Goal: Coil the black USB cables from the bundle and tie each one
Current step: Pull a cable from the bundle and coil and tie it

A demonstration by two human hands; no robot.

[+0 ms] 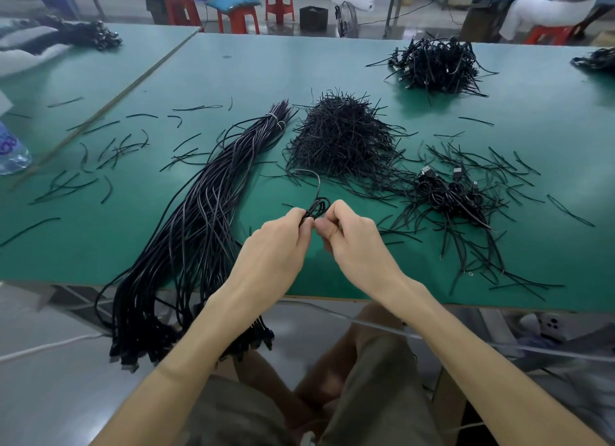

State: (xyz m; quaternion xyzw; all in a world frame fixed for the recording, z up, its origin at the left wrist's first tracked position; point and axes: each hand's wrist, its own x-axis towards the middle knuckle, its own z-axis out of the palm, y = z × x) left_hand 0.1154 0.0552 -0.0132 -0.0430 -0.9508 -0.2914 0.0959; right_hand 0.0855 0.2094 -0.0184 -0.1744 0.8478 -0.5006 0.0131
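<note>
The left hand (277, 246) and right hand (352, 242) meet fingertip to fingertip just past the near edge of the table (233, 73). Both pinch a small coil (318, 207) of black cable that stands up between them. From the coil a thin tail (317, 182) runs away from the person and hooks over to the left. I cannot tell whether it is the cable's loose end or a tie.

The loops stand roughly upright with their pinched waist down at the fingers, so I judge a tie must go round there. The tie pile (339, 139) lies ahead beyond the tail, a little to the right and nearer the right hand. Only stray ties lie in between.

The bundle (206, 212) lies just left of the left hand. Its long axis slants from its banded far end down over the table edge toward the person's lap. Finished coils (449, 192) sit to the right among loose ties, near the right hand. A larger heap (436, 66) lies further back on the right, and a bottle (11, 153) stands at the left edge.
</note>
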